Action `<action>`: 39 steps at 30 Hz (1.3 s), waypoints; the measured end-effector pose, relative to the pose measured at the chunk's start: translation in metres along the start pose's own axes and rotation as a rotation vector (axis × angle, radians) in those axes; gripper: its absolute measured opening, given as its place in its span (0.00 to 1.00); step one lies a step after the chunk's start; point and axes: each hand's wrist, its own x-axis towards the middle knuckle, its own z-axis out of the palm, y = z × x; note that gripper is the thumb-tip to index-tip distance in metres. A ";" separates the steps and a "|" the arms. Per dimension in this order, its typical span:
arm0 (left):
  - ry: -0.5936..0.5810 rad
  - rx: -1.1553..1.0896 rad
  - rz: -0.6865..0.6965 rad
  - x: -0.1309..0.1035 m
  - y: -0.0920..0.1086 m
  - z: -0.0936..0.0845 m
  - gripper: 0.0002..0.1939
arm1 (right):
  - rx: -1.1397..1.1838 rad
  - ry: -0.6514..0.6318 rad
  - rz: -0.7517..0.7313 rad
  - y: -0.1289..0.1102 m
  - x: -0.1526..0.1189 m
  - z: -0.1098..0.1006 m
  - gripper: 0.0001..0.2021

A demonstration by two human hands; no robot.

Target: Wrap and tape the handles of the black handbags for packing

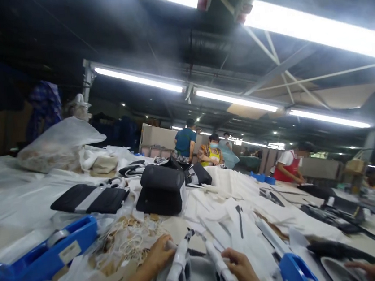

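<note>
A grey and black bag (198,277) sits at the bottom centre, its two handles wrapped in white material. My left hand (158,254) is beside the left handle, fingers bent together near its wrap; what they hold, if anything, is too small to tell. Right of the other handle, my right hand (239,265) has its fingers curled towards the white wrap (218,261); its grip is unclear. Beyond the hands, a black bag (162,188) stands on the table, with a flat black bag with a grey band (91,199) to its left.
Blue tape dispensers (45,262) (297,272) lie left and right. Tangled strings (127,239) and white sheets (229,183) cover parts of the table. Another person's hand (368,269) is at the lower right; several people work farther back.
</note>
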 end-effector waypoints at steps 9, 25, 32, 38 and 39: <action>0.153 -0.112 -0.145 0.006 -0.003 0.021 0.07 | -0.030 0.005 0.105 0.001 0.010 0.013 0.12; -0.089 -0.220 -0.222 -0.138 0.039 -0.052 0.27 | 0.115 -0.090 0.251 -0.060 -0.097 -0.054 0.21; -0.089 -0.305 -0.221 -0.157 0.041 -0.035 0.31 | 0.253 -0.189 0.454 -0.048 -0.090 -0.045 0.26; -0.092 -0.275 -0.322 -0.160 0.051 -0.024 0.38 | 0.326 -0.219 0.490 -0.045 -0.081 -0.044 0.22; -0.079 -0.275 -0.334 -0.159 0.054 -0.022 0.37 | 0.317 -0.224 0.498 -0.044 -0.081 -0.044 0.21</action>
